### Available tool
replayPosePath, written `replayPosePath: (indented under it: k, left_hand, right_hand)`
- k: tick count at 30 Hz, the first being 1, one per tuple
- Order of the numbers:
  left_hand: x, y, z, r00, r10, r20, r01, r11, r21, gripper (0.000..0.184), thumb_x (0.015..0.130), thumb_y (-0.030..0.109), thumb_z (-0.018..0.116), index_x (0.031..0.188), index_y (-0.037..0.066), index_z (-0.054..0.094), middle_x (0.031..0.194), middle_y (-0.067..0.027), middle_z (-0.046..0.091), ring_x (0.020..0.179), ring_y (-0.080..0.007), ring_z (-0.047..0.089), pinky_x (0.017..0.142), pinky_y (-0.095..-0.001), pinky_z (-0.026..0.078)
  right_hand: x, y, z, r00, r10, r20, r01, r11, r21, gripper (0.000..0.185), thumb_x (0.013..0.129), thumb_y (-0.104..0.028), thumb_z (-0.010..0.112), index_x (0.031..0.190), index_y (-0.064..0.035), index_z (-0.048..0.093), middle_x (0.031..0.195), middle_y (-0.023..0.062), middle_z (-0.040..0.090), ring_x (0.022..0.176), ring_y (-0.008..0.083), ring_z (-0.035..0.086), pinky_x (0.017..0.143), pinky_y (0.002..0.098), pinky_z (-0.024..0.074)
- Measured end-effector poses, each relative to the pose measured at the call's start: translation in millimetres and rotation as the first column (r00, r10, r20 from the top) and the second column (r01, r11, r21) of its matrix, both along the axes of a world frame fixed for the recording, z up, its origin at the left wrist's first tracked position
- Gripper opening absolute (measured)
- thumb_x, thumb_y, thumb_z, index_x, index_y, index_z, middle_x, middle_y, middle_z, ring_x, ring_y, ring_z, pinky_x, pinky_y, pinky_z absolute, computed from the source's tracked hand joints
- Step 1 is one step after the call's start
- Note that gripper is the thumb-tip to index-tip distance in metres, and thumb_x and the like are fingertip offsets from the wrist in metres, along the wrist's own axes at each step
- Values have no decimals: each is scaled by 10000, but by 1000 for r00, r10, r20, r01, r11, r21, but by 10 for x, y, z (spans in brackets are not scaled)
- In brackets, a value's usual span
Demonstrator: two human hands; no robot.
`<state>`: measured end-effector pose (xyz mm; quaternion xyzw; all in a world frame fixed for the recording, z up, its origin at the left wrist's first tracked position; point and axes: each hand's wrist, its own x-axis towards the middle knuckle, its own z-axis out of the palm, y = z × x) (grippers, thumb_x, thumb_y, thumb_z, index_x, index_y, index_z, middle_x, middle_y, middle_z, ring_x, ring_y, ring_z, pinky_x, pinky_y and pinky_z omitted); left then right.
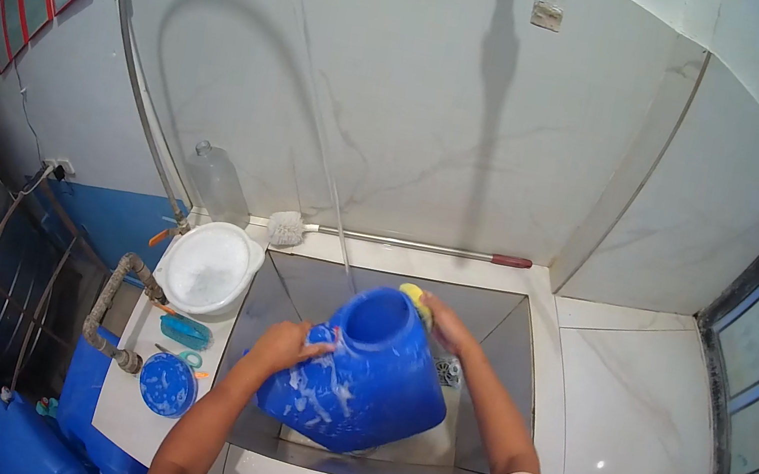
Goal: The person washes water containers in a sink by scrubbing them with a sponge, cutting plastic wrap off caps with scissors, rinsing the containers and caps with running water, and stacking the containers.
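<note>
A large blue plastic container point(372, 393), streaked with white suds, is tilted over the grey sink point(505, 361), its round open mouth facing up. My left hand point(287, 347) grips it at the upper left, by the handle area beside the mouth. On the other side of the mouth, my right hand point(442, 319) is closed on a yellow sponge point(415, 299) against the container. Part of the sink floor, with a drain grate point(448, 371), shows behind the container's right side.
On the left ledge are a white basin point(209, 268) of suds, a teal brush point(185, 332), scissors point(191, 358) and a blue lid point(168, 385). A long-handled brush point(419, 245) lies along the back ledge near a clear bottle point(218, 183). Pipes point(106, 301) stand left.
</note>
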<state>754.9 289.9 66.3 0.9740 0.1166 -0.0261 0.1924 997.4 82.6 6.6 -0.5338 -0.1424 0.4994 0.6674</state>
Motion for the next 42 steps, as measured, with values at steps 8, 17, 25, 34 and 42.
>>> replayPosePath:
  k: [8,17,25,34,42]
  left_hand:
    - [172,285,-352,941,339,2,-327,911,-249,637,788,553,574,862,-76,632,756,-298,610,760,-428,617,713,-467,485]
    - [-25,202,-337,948,315,-41,-289,802,-523,386,798,358,611,884,-18,625,692,-214,627,578,-323,628,592,-407,498]
    - [-294,-629,-19,996,79,39,-44,831,-554,388,721,204,638,1044,-2,580,755,-187,646,624,-287,637,610,-384,508]
    - [-672,-1662,1013,901,-425,-83,429,902,44,321,752,206,600,1030,51,564,821,-203,645,795,-366,635,679,-476,505]
    - [-1408,-2259,919,845,-524,106,511,850,124,169,794,118,508,940,32,511,704,-183,635,619,-363,636,503,-469,499]
  right_hand:
    - [-1862,117,-209,106,-186,977,417,900,126,428,889,-187,489,1265,7,430,1227,259,430,1147,401,408,1016,454,298]
    - [-1852,453,127,-147,261,954,-97,956,-276,349,796,-147,577,1135,-62,580,1178,169,512,1113,327,475,956,430,387]
    - [-1813,-536,1255,204,-126,971,286,956,64,307,739,-116,594,1006,29,559,963,196,534,929,364,538,821,401,456]
    - [-1754,-1423,898,257,798,546,-6,566,-825,382,748,-227,595,1044,13,604,1178,189,556,1020,382,555,862,426,449]
    - [-1943,-1449,316,221,820,528,174,500,-849,361,752,-226,593,1038,-7,617,1192,171,553,1050,362,539,885,424,434]
